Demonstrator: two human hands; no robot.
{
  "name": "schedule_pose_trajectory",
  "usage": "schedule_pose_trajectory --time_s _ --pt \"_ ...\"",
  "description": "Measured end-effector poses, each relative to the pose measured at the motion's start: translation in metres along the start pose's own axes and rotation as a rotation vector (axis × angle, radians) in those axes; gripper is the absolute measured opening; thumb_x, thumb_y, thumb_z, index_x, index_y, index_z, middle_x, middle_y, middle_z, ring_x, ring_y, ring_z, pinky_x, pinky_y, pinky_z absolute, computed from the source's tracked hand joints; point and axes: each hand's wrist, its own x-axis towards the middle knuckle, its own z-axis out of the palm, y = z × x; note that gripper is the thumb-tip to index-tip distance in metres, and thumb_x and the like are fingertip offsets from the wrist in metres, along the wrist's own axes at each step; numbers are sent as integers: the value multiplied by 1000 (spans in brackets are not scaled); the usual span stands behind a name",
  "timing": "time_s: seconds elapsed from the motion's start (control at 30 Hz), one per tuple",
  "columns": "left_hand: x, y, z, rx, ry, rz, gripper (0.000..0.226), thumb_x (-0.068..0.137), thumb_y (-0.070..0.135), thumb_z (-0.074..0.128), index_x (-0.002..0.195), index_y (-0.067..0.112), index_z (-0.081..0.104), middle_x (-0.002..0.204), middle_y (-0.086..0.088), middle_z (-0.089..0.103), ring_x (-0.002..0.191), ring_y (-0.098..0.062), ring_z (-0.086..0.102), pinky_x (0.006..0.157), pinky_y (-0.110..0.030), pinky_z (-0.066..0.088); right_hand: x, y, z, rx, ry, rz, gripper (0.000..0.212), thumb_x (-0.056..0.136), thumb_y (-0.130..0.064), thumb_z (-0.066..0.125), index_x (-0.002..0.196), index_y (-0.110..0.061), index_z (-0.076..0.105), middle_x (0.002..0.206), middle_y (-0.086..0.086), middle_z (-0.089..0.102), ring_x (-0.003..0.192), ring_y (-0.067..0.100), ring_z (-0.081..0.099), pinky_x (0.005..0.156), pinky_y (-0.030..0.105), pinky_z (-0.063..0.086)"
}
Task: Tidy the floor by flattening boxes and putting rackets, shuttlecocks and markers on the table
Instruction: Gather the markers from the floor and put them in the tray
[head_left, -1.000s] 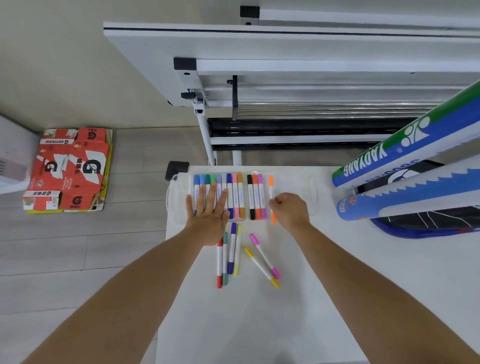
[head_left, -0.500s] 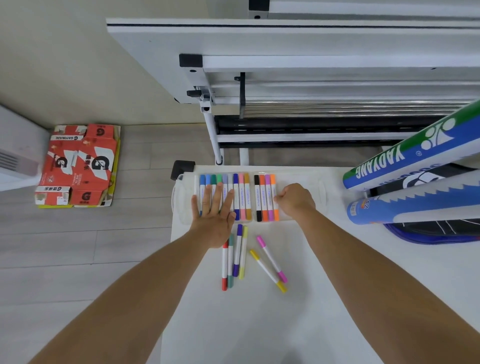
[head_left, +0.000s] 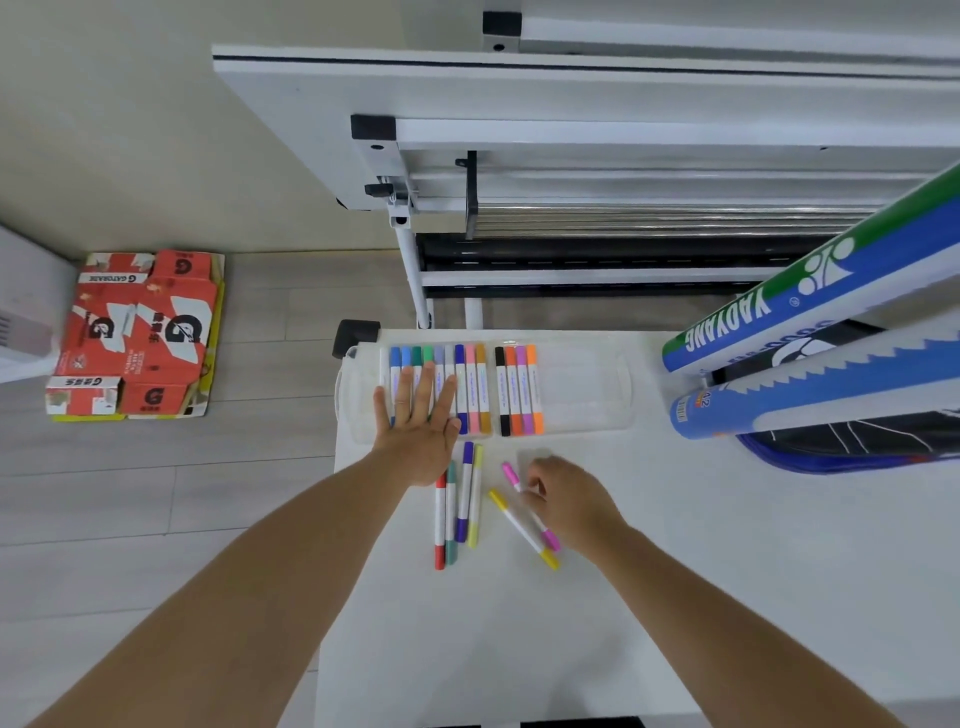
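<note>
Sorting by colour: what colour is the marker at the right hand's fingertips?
The marker has pink caps; head view.

A beige wall (head_left: 156, 130) fills the upper left. Against it leans a white folding table (head_left: 571, 93) tipped on its edge, underside showing: black corner brackets (head_left: 372, 127), a white metal leg (head_left: 413, 275) reaching down to the floor, and a long black bar (head_left: 571, 254) low across the frame. Pale grey wood-look planks make up the floor (head_left: 156, 493). At the left edge stands a white appliance (head_left: 26, 312) with vent slats. A small black block (head_left: 356, 332) sits near the leg's foot.
</note>
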Motion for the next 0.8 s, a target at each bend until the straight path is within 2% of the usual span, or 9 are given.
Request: schedule_pose_trajectory --time_s 0.13,0.3,0.37,0.47,0.53,0.63,0.8 --pt "-1 -2 1 -4 11 13 64 104 52 5 142 33 -43 145 -1 -55 135 -30 -48 114 -63 -15 -15 9 24 -29 -14 50 23 89 -40 54 78 -21 47 82 -4 49 70 18 49 58 27 35" --pt "0 -2 1 -3 5 14 63 104 51 4 142 33 -43 146 -1 -55 135 -30 -48 114 -63 -16 -14 10 33 25 20 161 34 88 -44 52 64 -23 40 73 -6 48 63 16 48 48 27 31" --pt "0 -1 1 3 2 12 63 104 51 5 141 34 -43 146 -1 -55 135 -30 -48 114 -62 -16 -8 9 22 109 59 189 35 87 -43 51 62 -20 43 68 -3 52 62 17 54 48 30 38" --pt "0 0 0 12 -11 16 63 104 51 5 141 33 -43 146 -1 -54 135 -29 -48 114 -62 -16 7 13 -1 283 162 265 30 86 -41 55 72 -16 59 71 -2 63 68 18 60 63 33 50" --pt "0 -1 0 14 -5 18 63 104 51 4 141 33 -43 146 -1 -54 135 -30 -47 114 -62 -16 21 18 -14 357 232 297 27 87 -38 59 75 -14 60 72 -1 64 69 18 60 63 30 49" --pt "1 -2 2 15 9 20 64 104 52 5 141 33 -44 146 -2 -54 135 -30 -48 115 -62 -16 45 22 -32 384 279 322 23 89 -28 57 73 -11 55 66 0 59 64 17 56 52 22 40" --pt "3 -1 3 24 18 20 64 104 52 5 140 33 -44 145 -1 -55 135 -30 -48 114 -62 -17 79 17 -50 337 218 409 33 93 -31 59 66 -15 50 60 0 52 55 13 51 49 23 35"
